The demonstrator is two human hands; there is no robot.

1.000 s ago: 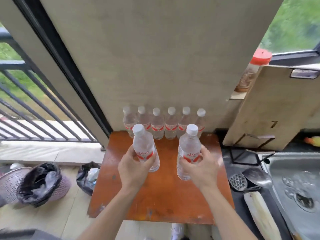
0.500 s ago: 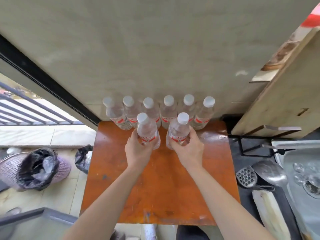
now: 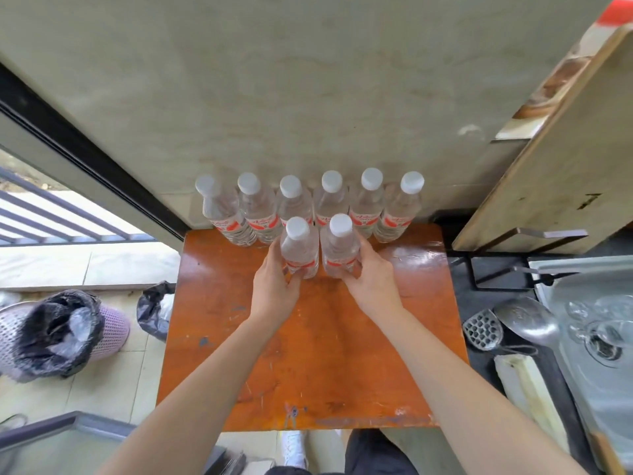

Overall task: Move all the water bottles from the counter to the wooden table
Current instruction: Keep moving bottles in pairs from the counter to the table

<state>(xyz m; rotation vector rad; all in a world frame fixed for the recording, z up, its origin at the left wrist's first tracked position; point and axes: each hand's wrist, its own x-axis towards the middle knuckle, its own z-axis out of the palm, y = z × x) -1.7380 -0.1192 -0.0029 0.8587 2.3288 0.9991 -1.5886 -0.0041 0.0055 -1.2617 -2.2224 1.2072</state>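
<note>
An orange-brown wooden table (image 3: pixel 308 365) stands against the wall. Along its far edge stands a row of several clear water bottles (image 3: pixel 366 204) with white caps and red labels. In front of that row, two more bottles stand upright side by side on the tabletop. My left hand (image 3: pixel 274 286) is wrapped around the left bottle (image 3: pixel 298 248). My right hand (image 3: pixel 371 279) is wrapped around the right bottle (image 3: pixel 339 246). Both bottles touch or nearly touch the row behind them.
A large wooden board (image 3: pixel 555 173) leans at the right on a black metal stand (image 3: pixel 496 265). A steel sink (image 3: pixel 603 337) with glasses, a ladle (image 3: pixel 527 322) and a skimmer (image 3: pixel 483 329) lie on the dark counter. A lined bin (image 3: pixel 54 332) and a black bag (image 3: pixel 156 308) stand on the floor at left.
Both hands carried the two bottles forward and down from mid-air to the tabletop, just in front of the back row. The camera tilted further down.
</note>
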